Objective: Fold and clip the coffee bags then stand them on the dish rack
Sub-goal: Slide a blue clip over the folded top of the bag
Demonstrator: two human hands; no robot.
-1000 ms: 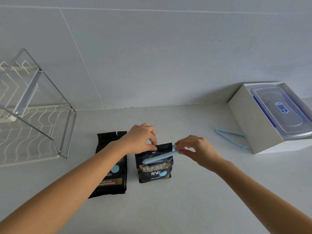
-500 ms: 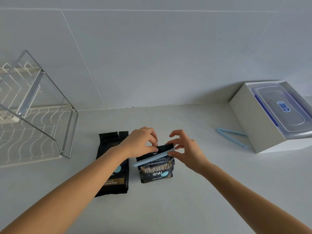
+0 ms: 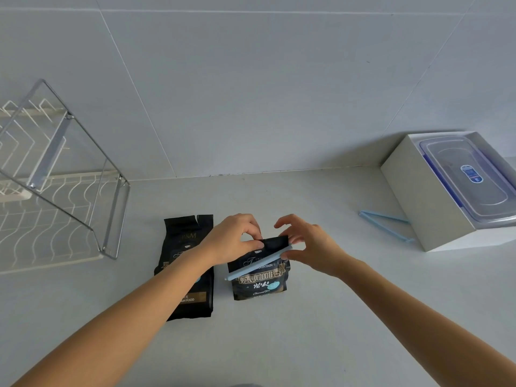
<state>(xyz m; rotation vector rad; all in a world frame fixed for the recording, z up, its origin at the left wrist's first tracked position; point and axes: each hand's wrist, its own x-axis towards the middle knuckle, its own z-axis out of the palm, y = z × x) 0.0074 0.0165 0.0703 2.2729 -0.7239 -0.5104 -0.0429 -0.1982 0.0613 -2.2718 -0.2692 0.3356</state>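
Two black coffee bags lie on the white counter. The right bag [image 3: 259, 280] has its top folded down, and a light blue clip [image 3: 258, 263] lies slanted across it. My left hand [image 3: 234, 238] pinches the folded top at its left side. My right hand [image 3: 310, 244] holds the clip's right end with thumb and fingers, the other fingers spread. The left bag [image 3: 185, 247] lies flat and unfolded, partly under my left forearm. A second blue clip [image 3: 386, 226] lies open on the counter to the right. The wire dish rack [image 3: 55, 191] stands at the left.
A white box [image 3: 427, 196] holding a clear lidded plastic container [image 3: 469, 177] sits at the right, against the tiled wall. The rack's metal frame leans out toward the bags. Bare counter stretches in front of the bags.
The blue clip has slid left along the folded bag top, and its slant has steepened. My right hand followed it leftward and its fingers have spread. My left hand stays on the fold.
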